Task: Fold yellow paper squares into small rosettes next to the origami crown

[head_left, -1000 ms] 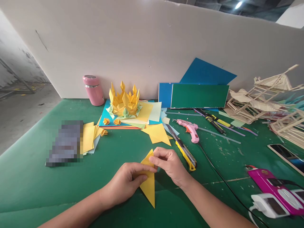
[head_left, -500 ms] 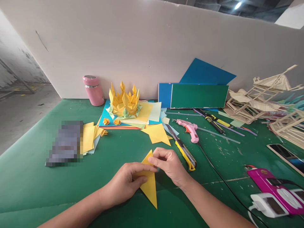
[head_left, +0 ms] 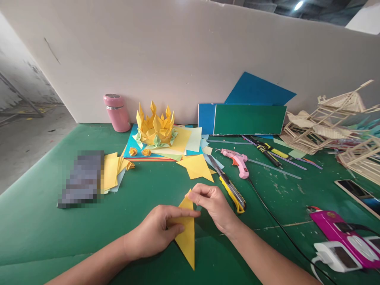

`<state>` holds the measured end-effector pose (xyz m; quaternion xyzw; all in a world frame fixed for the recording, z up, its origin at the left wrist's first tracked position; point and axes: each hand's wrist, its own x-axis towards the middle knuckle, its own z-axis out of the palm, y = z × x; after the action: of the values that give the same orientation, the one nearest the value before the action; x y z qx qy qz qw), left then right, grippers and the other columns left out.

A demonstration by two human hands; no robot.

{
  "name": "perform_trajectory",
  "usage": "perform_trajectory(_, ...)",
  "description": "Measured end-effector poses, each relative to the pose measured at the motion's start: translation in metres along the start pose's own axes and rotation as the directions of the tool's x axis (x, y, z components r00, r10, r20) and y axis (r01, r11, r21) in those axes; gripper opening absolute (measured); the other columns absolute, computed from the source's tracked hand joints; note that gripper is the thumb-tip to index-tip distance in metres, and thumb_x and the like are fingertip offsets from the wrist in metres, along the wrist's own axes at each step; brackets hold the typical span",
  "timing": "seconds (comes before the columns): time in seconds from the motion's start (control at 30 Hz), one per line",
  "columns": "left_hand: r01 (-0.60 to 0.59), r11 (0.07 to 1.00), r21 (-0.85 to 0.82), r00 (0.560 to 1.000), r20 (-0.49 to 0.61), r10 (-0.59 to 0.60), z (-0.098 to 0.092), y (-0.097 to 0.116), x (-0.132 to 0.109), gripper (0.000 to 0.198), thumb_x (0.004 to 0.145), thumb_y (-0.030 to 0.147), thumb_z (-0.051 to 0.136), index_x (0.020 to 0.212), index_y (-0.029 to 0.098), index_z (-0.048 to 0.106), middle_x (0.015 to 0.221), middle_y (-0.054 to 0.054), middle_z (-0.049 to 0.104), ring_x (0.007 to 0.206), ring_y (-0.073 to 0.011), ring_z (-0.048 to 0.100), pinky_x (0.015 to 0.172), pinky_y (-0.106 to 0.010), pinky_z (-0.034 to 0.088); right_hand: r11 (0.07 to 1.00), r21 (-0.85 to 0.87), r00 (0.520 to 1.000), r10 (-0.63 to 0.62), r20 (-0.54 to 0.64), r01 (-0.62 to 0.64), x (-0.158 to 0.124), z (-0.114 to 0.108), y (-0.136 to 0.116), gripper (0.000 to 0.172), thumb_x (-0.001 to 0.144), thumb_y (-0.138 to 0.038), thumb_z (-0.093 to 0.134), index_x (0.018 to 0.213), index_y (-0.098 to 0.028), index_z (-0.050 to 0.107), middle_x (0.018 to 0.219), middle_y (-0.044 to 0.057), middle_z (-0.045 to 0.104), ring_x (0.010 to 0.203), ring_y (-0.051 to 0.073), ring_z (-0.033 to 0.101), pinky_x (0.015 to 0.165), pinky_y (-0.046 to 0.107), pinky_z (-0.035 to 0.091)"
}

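Observation:
A folded piece of yellow paper [head_left: 187,243], long and pointed at its lower end, is between my hands above the green tabletop. My left hand [head_left: 162,227] grips it at the middle from the left, the index finger lying across it and the thumb on its face below. At the upper tip, my right hand [head_left: 210,204] pinches the paper between thumb and index finger. Part of the paper is hidden by my fingers. Just beyond lie yellow paper pieces [head_left: 194,166], and a yellow utility knife [head_left: 233,194] rests right of my right hand.
A yellow paper crown [head_left: 154,128] stands on stacked coloured sheets, beside a pink flask [head_left: 116,114]. To the right are a pink glue gun [head_left: 237,160] with its cord, a magenta power strip [head_left: 341,233], a phone [head_left: 359,198] and wooden stick models [head_left: 311,130].
The paper's lower point has swung slightly left and down. My right fingers have shifted to the upper tip, and my left index finger reaches a little farther right.

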<state>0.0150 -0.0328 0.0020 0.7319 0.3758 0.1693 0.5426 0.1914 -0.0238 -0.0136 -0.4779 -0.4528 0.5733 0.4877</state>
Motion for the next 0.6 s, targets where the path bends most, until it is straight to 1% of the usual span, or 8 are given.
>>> perform_trajectory(0.07,0.003,1.000,-0.029,0.997,0.081,0.000,0.002,0.001,-0.002,0.045,0.077,0.009,0.049,0.114,0.027,0.068,0.105,0.001,0.075,0.090,-0.0204,0.069,0.077,-0.025,0.053,0.993,0.109,0.997,0.057,-0.054,-0.051,0.004,-0.003,0.002,0.028,0.059,-0.042,0.077,0.052,-0.018,0.064,0.052,-0.004,0.047,0.054,0.010,0.040,0.056,0.026,0.035)
perform_trajectory(0.13,0.017,0.999,-0.049,0.994,0.105,-0.012,0.004,0.001,-0.003,0.044,0.078,0.010,0.050,0.114,0.028,0.068,0.106,0.000,0.075,0.091,-0.0208,0.069,0.078,-0.026,0.053,0.977,0.198,0.990,0.100,-0.095,-0.079,0.007,-0.006,0.004,0.029,0.054,-0.042,0.080,0.060,-0.017,0.067,0.057,-0.003,0.053,0.051,0.008,0.037,0.053,0.025,0.033)
perform_trajectory(0.2,0.024,0.994,-0.104,0.999,0.048,-0.019,0.004,-0.001,-0.002,0.042,0.078,0.011,0.053,0.114,0.027,0.068,0.112,-0.001,0.072,0.099,-0.0219,0.067,0.086,-0.029,0.052,0.968,0.240,0.988,0.100,-0.114,-0.070,0.009,-0.007,0.005,0.032,0.055,-0.044,0.080,0.064,-0.017,0.067,0.062,-0.002,0.055,0.050,0.007,0.038,0.051,0.024,0.032)
perform_trajectory(0.27,-0.006,0.980,-0.200,0.998,-0.062,-0.007,0.004,-0.005,0.000,0.039,0.077,0.013,0.058,0.113,0.025,0.067,0.121,-0.003,0.067,0.113,-0.0241,0.059,0.099,-0.034,0.044,0.973,0.224,0.992,0.070,-0.103,-0.045,0.008,-0.007,0.005,0.035,0.061,-0.048,0.076,0.068,-0.017,0.064,0.062,-0.003,0.053,0.051,0.007,0.039,0.051,0.024,0.032)
perform_trajectory(0.33,-0.059,0.941,-0.333,0.977,-0.212,-0.014,0.004,-0.008,0.004,0.037,0.076,0.017,0.063,0.113,0.022,0.064,0.126,-0.008,0.064,0.118,-0.0263,0.055,0.101,-0.037,0.043,0.985,0.172,0.998,0.019,-0.063,-0.008,0.005,-0.004,0.004,0.036,0.067,-0.051,0.072,0.075,-0.018,0.060,0.062,-0.004,0.052,0.052,0.008,0.041,0.053,0.024,0.034)
perform_trajectory(0.4,-0.088,0.868,-0.489,0.952,-0.299,-0.072,0.004,-0.011,0.007,0.054,0.076,0.025,0.066,0.127,0.024,0.048,0.133,-0.011,0.057,0.116,-0.0276,0.057,0.094,-0.039,0.049,0.993,0.106,0.999,-0.048,0.006,0.047,0.002,-0.001,0.004,0.037,0.069,-0.051,0.071,0.080,-0.020,0.054,0.068,-0.003,0.053,0.058,0.010,0.046,0.056,0.024,0.038)
perform_trajectory(0.5,-0.128,0.776,-0.617,0.913,-0.378,-0.150,0.005,-0.011,0.009,0.080,0.075,0.033,0.069,0.140,0.028,0.023,0.138,-0.013,0.051,0.113,-0.0276,0.059,0.090,-0.040,0.052,0.988,-0.033,0.979,-0.144,0.142,0.150,-0.004,0.003,0.004,0.040,0.068,-0.049,0.072,0.085,-0.023,0.047,0.084,0.000,0.055,0.072,0.014,0.052,0.064,0.027,0.043)
perform_trajectory(0.6,-0.140,0.741,-0.657,0.886,-0.417,-0.202,0.005,-0.010,0.009,0.088,0.073,0.035,0.071,0.142,0.029,0.018,0.140,-0.012,0.050,0.114,-0.0279,0.059,0.094,-0.041,0.049,0.931,-0.271,0.957,-0.186,0.224,0.244,-0.009,0.005,0.006,0.048,0.062,-0.041,0.079,0.096,-0.024,0.050,0.104,0.005,0.054,0.088,0.019,0.053,0.070,0.029,0.044)
